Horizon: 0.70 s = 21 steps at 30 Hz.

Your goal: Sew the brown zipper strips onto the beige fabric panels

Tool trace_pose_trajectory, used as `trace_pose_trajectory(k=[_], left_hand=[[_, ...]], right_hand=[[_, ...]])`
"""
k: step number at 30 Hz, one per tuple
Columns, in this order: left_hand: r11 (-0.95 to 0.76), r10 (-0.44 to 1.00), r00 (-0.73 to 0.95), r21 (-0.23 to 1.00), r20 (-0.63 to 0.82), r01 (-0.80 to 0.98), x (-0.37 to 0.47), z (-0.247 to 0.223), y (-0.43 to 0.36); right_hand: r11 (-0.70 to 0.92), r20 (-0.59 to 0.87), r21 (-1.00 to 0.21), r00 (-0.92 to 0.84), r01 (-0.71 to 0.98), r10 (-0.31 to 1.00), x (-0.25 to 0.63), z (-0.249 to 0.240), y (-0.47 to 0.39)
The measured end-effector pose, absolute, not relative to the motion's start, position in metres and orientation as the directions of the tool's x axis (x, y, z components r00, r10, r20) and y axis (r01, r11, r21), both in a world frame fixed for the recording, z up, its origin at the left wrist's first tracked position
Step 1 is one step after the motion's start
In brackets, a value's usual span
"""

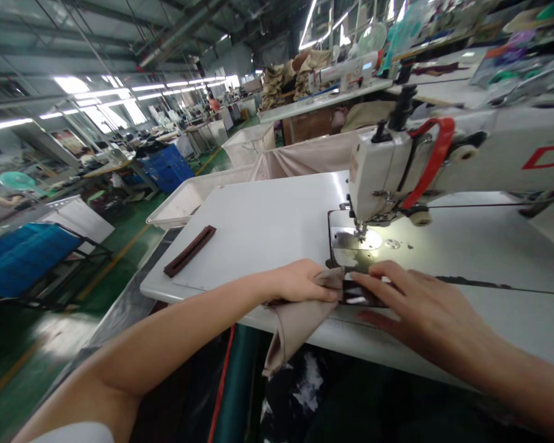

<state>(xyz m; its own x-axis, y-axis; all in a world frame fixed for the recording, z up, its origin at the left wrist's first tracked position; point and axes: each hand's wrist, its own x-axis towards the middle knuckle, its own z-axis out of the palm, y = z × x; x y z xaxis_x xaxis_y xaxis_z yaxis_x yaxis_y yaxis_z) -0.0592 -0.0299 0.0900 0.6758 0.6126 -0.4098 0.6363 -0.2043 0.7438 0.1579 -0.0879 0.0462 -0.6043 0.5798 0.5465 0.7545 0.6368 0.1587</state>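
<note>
At the sewing table's (268, 215) front edge I pinch beige cloth (300, 325) in my left hand (303, 282), its long axis slanting down-left over that edge, my right hand (418, 307) just rightward, fingers spread, cloth-free.

Arms, 2, forearms bare. Left forearm (198, 320): 1, reaching up and inward from the lower left, elbow bent. Left hand (300, 281): 1, back upward, thumb and fingers closed in a pinch. Right forearm (503, 369): 1, slanting inward from the lower right. Right hand (413, 301): 1, palm down, fingers loosely spread, tips directed toward the left hand.
</note>
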Motion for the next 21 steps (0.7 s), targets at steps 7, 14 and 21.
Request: trace_pose_trajectory(k=[7,14,21], left_hand=[[-0.118,0.53,0.717,0.798,-0.454,0.592,-0.068,0.106,-0.053],[-0.516,0.487,0.761,0.563,-0.428,0.646,-0.068,0.13,-0.075],[-0.464,0.661,0.665,0.508,-0.347,0.726,-0.059,0.126,-0.095]], right_hand=[[0.828,0.531,0.18,-0.761,0.531,0.373,0.156,0.051,-0.115],[0.897,0.492,0.206,-0.834,0.391,0.25,0.161,0.068,-0.134],[0.819,0.583,0.225,-0.747,0.527,0.32,0.165,0.054,-0.142]])
